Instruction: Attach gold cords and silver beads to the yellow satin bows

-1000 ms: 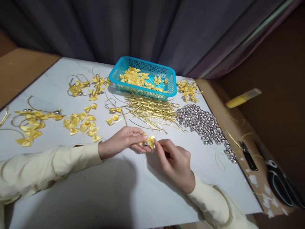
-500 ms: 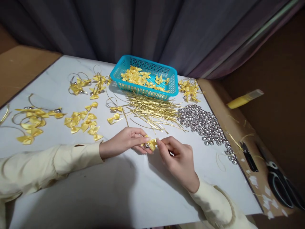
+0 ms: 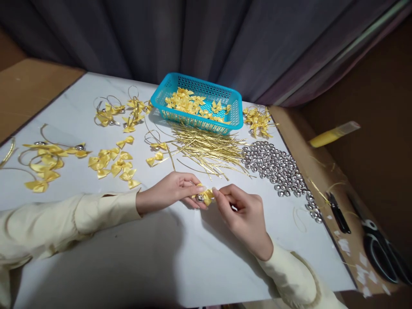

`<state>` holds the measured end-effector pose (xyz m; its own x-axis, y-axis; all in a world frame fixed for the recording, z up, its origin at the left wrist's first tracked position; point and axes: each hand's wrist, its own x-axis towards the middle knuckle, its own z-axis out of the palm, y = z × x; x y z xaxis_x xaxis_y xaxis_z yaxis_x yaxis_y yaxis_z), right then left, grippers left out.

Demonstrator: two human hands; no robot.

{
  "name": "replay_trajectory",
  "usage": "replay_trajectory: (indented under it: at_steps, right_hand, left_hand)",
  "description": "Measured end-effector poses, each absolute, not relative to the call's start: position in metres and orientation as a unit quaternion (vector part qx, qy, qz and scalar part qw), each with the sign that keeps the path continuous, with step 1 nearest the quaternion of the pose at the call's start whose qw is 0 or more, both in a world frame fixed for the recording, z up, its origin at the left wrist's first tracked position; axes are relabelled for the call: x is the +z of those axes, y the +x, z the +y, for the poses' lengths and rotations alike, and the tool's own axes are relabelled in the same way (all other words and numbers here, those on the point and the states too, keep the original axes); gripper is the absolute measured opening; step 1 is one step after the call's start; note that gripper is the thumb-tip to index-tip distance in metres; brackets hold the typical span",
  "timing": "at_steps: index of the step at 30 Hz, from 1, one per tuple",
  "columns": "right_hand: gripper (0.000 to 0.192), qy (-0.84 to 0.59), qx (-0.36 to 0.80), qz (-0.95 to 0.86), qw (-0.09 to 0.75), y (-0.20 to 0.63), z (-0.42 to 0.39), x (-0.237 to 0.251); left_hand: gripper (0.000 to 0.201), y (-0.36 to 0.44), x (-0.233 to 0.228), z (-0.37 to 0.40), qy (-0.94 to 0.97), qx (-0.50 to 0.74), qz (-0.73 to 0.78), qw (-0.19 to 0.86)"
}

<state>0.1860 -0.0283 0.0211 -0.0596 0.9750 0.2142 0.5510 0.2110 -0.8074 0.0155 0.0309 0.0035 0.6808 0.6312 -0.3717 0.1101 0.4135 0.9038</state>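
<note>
While it sits just above the white table top (image 3: 180, 257), near the front middle, a small yellow bow (image 3: 206, 195) with a silver bell (image 3: 200, 198) against it is pinched from both sides. The left hand (image 3: 170, 191) comes in from the left with thumb and forefinger closed on the bow's left part, the other fingers curled beneath it. The right hand (image 3: 243, 214) meets it from the right, thumb and forefinger tips together on the bow's right edge, remaining fingers folded loosely toward the palm. Both hands rest low over the table, cream sleeves trailing back toward the viewer.

Just beyond the hands lies a heap of gold wire strips (image 3: 207, 148), and to its right a spread of silver bells (image 3: 277, 167). Behind the strips stands a turquoise basket (image 3: 234, 122) holding more yellow bows. Loose bows (image 3: 114, 165) lie left of the hands, and finished looped ones (image 3: 48, 161) farther left. Scissors (image 3: 383, 253) lie on the brown board (image 3: 322, 167) at the right edge.
</note>
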Motion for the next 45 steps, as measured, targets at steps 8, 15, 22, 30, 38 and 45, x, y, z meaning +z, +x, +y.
replay_trajectory:
  at_steps: [8, 15, 22, 30, 38, 45]
  right_hand:
    - [0.022, -0.553, 0.234, -0.700, 0.386, 0.1853, -0.0292, 0.0212]
    - [0.022, -0.546, 0.191, -0.723, 0.377, 0.1860, -0.0309, 0.0190]
    - [0.021, -0.548, 0.190, -0.725, 0.370, 0.1857, -0.0317, 0.0205]
    - [0.022, -0.552, 0.214, -0.713, 0.375, 0.1858, -0.0303, 0.0205]
    - [0.023, -0.556, 0.274, -0.690, 0.374, 0.1856, -0.0276, 0.0206]
    - [0.024, -0.555, 0.272, -0.696, 0.365, 0.1861, -0.0269, 0.0203]
  left_hand:
    - [0.021, 0.0161, 0.0018, 0.0303, 0.508, 0.174, 0.364, 0.761]
    - [0.022, 0.0161, 0.0023, 0.0305, 0.504, 0.175, 0.363, 0.764]
    - [0.023, 0.0159, 0.0005, 0.0302, 0.507, 0.176, 0.356, 0.765]
    - [0.023, 0.0159, 0.0015, 0.0295, 0.513, 0.176, 0.355, 0.762]
    - [0.019, 0.0149, 0.0014, 0.0283, 0.527, 0.172, 0.349, 0.755]
    - [0.016, 0.0158, 0.0011, 0.0281, 0.526, 0.177, 0.346, 0.757]
